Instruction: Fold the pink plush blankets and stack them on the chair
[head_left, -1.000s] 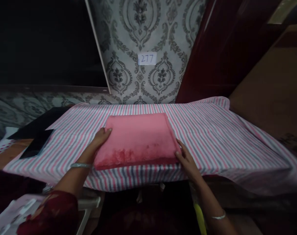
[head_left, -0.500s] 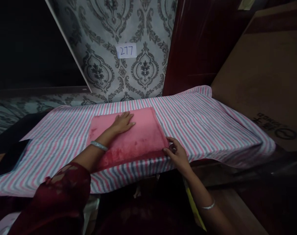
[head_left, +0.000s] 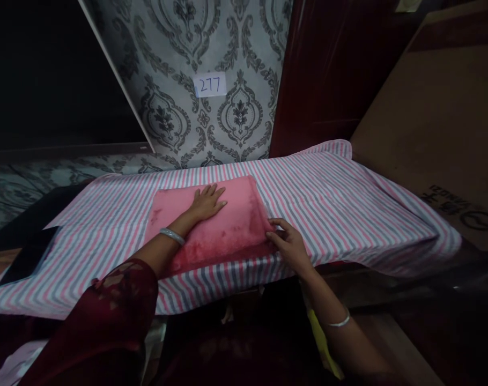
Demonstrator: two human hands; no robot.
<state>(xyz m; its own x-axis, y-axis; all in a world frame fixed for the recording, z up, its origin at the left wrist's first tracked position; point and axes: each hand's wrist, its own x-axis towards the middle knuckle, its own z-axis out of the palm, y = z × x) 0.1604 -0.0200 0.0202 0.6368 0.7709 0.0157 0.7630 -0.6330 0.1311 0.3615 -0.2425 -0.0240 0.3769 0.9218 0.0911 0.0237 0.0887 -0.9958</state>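
A pink plush cushion, rectangular and fairly flat, lies near the front edge of the striped cloth, its front side a darker, ruffled pink. My left hand rests flat on its top with the fingers spread. At the cushion's right front corner, my right hand pinches the edge between thumb and fingers. The underside of the cushion is hidden.
A pink, grey and white striped cloth covers the table and hangs over its front. A large dark screen stands at the left. A cardboard box is at the right. A dark flat item lies at the left edge.
My right hand has shifted slightly up and left, and the cushion's right edge looks more creased and pulled inward. My left hand stays spread on top. The view has moved slightly.
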